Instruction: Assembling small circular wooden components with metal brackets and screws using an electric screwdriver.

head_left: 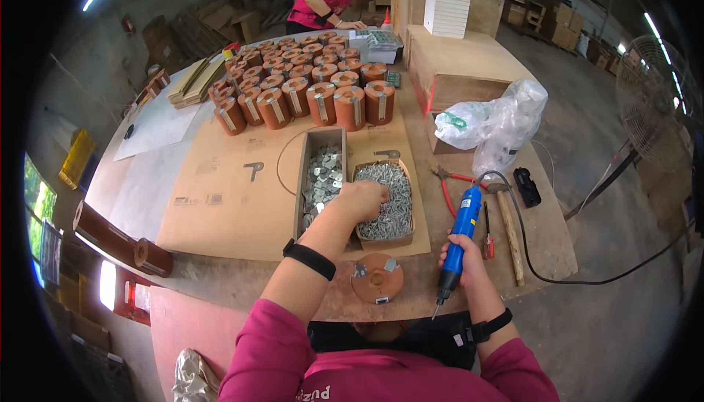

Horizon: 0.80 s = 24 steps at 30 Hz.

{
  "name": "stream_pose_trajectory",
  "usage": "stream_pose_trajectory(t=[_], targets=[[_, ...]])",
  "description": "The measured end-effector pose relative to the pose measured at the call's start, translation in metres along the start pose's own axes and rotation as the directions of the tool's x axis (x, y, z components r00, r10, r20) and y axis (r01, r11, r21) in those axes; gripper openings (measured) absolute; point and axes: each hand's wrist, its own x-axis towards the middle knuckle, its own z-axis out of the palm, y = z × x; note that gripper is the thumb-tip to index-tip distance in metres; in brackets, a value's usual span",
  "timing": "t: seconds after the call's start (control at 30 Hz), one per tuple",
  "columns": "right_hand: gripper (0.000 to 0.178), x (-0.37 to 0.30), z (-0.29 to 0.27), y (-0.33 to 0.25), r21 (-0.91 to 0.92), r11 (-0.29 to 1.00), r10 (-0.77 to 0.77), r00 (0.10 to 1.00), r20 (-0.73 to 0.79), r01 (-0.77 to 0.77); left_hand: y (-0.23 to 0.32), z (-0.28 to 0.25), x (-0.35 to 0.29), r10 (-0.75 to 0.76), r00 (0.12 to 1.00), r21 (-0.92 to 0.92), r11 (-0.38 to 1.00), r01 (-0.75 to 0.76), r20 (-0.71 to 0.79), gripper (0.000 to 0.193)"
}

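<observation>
on the worktop point(220, 204), going from the left, a dark brown cylinder point(121, 239) lies on its side at the near left edge, well apart from the hands. further in, a long narrow box of flat metal plates point(321, 182) stands lengthwise, and just beside it on the right sits a shorter box of screws point(389, 204).

the left hand point(361, 200) comes in from the lower edge, forearm angled up and to the right, a black band at the wrist. its palm faces down and the hand is dipped into the near left corner of the box of screws, its grip curled together among them; whether it has pinched a screw i cannot tell.

near the front edge, between the two forearms, a round orange coil spool point(378, 279) lies flat with small metal fittings on it, touching neither hand.

the right hand point(460, 255) has its grip clamped around the lower body of a blue electric screwdriver point(458, 239), held nearly upright and leaning slightly, bit pointing down past the worktop edge, cable running off to the right. just beside it lie a small red screwdriver point(488, 237), a wooden-handled hammer point(508, 229) and red-handled pliers point(449, 185).

at the far side stand rows of orange spools point(301, 83).
</observation>
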Motion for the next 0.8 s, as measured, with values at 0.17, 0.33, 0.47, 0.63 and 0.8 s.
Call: stream_pose_trajectory(t=[0.17,0.33,0.47,0.63,0.8], targets=[[0.035,-0.002,-0.001,-0.004,-0.026,0.999,-0.027,0.999,-0.026,0.026,0.001,0.011,0.000,0.012,0.999,0.106,0.994,-0.008,-0.036,0.023],[0.036,0.000,-0.002,-0.001,-0.015,1.000,-0.025,1.000,-0.017,0.025,-0.003,0.007,-0.004,-0.024,0.993,-0.015,1.000,0.023,-0.112,0.015],[0.035,-0.002,-0.005,0.000,-0.003,1.000,-0.027,1.000,-0.005,0.027,-0.003,0.012,-0.005,0.033,0.981,0.001,0.999,-0.034,-0.191,0.015],[0.032,-0.005,-0.003,0.002,-0.006,1.000,-0.023,1.000,-0.013,0.023,-0.001,0.001,-0.018,-0.021,0.982,-0.014,1.000,0.019,-0.186,0.017],[0.031,0.001,-0.004,0.002,-0.013,1.000,0.005,1.000,-0.021,-0.005,-0.005,-0.014,-0.046,-0.026,0.933,-0.247,0.967,-0.068,-0.358,0.016]])
